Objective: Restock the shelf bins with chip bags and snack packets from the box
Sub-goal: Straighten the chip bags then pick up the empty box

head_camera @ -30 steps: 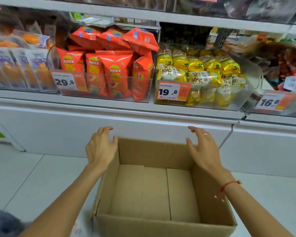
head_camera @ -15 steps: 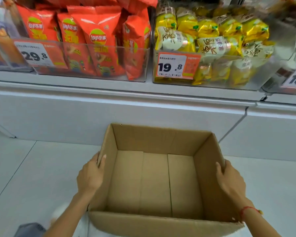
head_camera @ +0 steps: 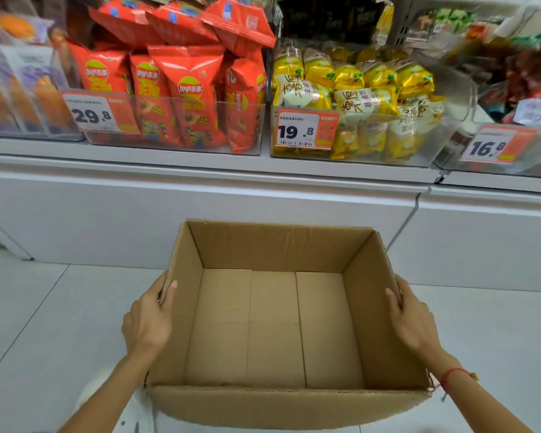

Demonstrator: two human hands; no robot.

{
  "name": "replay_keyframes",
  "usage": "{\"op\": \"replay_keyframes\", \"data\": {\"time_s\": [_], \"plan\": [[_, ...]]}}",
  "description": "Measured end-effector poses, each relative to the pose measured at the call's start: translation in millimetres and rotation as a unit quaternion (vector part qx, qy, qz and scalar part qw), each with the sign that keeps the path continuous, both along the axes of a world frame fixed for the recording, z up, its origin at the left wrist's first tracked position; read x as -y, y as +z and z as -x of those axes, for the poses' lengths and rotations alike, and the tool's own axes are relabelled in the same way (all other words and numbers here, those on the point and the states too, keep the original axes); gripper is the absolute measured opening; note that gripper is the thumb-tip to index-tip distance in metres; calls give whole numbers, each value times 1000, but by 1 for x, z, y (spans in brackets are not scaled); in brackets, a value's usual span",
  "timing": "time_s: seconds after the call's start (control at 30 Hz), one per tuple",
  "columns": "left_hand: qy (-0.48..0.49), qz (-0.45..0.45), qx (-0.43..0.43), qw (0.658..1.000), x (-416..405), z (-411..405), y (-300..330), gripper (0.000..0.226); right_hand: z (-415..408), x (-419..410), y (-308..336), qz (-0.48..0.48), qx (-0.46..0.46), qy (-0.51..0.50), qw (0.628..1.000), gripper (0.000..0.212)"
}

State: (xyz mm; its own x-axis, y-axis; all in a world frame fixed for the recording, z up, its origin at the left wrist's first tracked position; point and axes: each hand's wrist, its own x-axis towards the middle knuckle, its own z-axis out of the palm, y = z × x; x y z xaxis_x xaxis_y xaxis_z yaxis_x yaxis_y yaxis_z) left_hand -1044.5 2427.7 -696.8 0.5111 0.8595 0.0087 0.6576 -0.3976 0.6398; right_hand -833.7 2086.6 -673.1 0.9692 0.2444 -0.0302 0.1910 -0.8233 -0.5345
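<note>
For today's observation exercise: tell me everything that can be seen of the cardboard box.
The cardboard box is plain brown corrugated card, rectangular, open at the top, upright. Nothing lies inside; its bottom flaps show seams. The near rim is ragged. It is in front of the white shelf base, below the bins. The left hand grips its left wall, thumb inside; the right hand grips its right wall likewise.
</note>
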Motion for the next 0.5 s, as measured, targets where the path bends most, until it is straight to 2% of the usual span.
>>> {"op": "replay_keyframes", "data": {"time_s": [0.33, 0.5], "plan": [[6, -8, 49, 999, 12, 94, 113, 39, 76, 15, 115, -50, 54, 62, 995, 42], [15, -7, 60, 998, 16, 127, 152, 38, 101, 17, 152, -52, 74, 75, 993, 44]]}}
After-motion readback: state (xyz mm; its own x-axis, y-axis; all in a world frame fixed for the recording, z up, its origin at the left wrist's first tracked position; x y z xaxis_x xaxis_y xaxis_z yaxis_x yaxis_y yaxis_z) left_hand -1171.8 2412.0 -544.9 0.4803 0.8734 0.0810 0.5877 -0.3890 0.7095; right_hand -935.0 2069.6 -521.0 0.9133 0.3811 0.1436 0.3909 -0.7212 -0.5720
